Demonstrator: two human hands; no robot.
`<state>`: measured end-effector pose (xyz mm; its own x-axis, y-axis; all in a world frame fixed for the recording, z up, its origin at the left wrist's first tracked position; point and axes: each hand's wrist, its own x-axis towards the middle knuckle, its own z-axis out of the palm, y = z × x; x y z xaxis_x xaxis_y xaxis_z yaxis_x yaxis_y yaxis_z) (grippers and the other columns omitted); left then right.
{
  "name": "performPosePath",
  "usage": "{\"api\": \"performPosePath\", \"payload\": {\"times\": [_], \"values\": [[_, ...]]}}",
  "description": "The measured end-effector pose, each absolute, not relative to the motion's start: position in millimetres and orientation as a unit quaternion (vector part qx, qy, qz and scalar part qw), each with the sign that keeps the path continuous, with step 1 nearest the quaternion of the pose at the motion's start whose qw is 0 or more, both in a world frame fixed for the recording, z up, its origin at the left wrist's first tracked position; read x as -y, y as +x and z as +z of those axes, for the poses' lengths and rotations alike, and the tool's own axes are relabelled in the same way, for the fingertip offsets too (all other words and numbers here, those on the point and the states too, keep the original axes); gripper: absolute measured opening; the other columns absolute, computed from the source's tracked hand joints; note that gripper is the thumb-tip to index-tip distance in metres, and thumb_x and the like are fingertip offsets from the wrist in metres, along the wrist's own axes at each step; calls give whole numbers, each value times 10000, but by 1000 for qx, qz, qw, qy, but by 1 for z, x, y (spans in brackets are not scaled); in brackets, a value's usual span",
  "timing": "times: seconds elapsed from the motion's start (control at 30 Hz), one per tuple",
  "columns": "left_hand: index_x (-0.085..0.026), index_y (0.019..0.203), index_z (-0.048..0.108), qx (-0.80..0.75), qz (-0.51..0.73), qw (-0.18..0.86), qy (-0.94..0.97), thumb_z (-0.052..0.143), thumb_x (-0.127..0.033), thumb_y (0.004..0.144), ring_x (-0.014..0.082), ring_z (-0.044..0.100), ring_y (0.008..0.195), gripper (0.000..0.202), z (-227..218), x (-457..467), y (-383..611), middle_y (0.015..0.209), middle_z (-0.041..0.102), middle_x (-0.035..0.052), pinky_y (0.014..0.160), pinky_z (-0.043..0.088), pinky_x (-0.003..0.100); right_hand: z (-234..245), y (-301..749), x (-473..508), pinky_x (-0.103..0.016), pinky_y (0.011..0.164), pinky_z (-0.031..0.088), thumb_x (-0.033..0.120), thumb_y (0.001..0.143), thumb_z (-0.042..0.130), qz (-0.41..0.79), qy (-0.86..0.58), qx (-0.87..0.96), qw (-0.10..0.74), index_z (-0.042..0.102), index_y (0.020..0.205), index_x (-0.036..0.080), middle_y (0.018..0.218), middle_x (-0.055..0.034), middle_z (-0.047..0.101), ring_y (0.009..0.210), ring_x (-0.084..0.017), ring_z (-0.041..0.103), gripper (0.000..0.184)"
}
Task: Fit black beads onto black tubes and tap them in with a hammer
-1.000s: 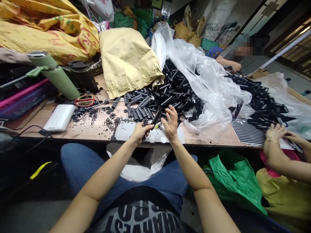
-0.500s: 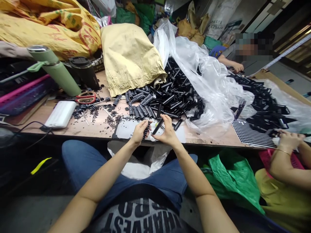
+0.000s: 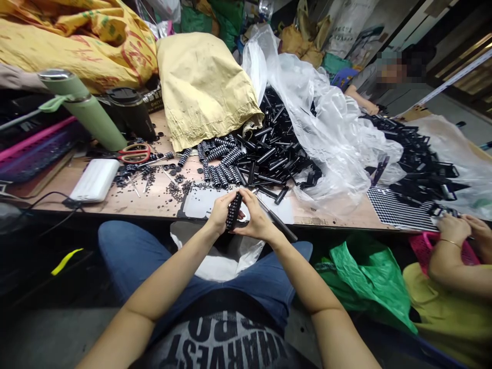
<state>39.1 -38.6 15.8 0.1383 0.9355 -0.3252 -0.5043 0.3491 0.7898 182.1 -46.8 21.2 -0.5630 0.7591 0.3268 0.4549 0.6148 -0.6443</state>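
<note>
A black piece (image 3: 233, 211) with rows of small pale characters stands between my hands above the table's front edge. My left hand (image 3: 218, 211) is closed around its left side. From the right, the thumb and forefinger of my right hand (image 3: 255, 218) clasp it at its lower and upper ends. A dark rod-like tool with a silvery shaft (image 3: 282, 225) slants out past my right hand over the table edge; how it is held is hidden. Just beyond lie black rollers with pale marks (image 3: 219, 174) and a heap of black plastic tubes (image 3: 272, 159).
Tiny dark bits (image 3: 179, 192) and red-handled scissors (image 3: 134, 152) lie left of a grey mat (image 3: 198, 200). A white box (image 3: 96, 180), a green flask (image 3: 92, 118) and a yellow sack (image 3: 207, 87) stand farther off. At right, a co-worker's hands (image 3: 457, 228) handle black parts near clear plastic (image 3: 338, 138).
The black tube by my right hand is no longer seen there. My right hand has moved left onto the piece in my left hand, which now stands more upright. The slanting tool shows more.
</note>
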Motion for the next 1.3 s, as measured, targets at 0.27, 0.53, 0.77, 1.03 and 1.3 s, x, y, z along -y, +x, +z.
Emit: {"api": "performPosePath", "payload": {"times": [0.27,0.53,0.77,1.03,1.3], "values": [[-136,921,630,-446,481,710,259,666,-477,749,121,565,405,384,13,41,45,584,561,-23,372,462,214,12,181,48,-457,1143,328,236,596,804,287,-372,829,304,156,1478,202,1453,-169,321,1393,-290,298,1095],[-129,1089,644,-476,467,638,385,564,-465,847,145,603,600,422,-16,35,40,763,605,44,567,535,287,-10,169,45,-511,1148,279,238,529,794,257,-450,805,289,199,1464,145,1423,-193,355,1373,-331,303,1112],[-155,1272,572,-469,337,193,793,469,-157,890,237,562,962,396,-56,38,33,1029,599,137,870,471,394,-33,189,52,-536,1096,325,264,713,709,169,-561,771,248,268,1437,156,1422,-203,361,1351,-343,325,855],[-199,1260,564,-419,230,42,877,374,-136,936,265,568,995,381,-58,33,12,1105,660,139,879,358,460,-1,250,80,-354,755,473,339,963,397,120,-724,668,128,558,925,196,918,-122,639,857,-265,624,218],[-167,1335,512,-445,223,27,867,332,-148,952,288,511,1225,423,-62,43,25,1242,622,152,1028,300,500,7,231,113,-263,535,343,381,991,291,179,-714,667,115,507,830,217,636,-31,589,548,-198,578,315]]}}
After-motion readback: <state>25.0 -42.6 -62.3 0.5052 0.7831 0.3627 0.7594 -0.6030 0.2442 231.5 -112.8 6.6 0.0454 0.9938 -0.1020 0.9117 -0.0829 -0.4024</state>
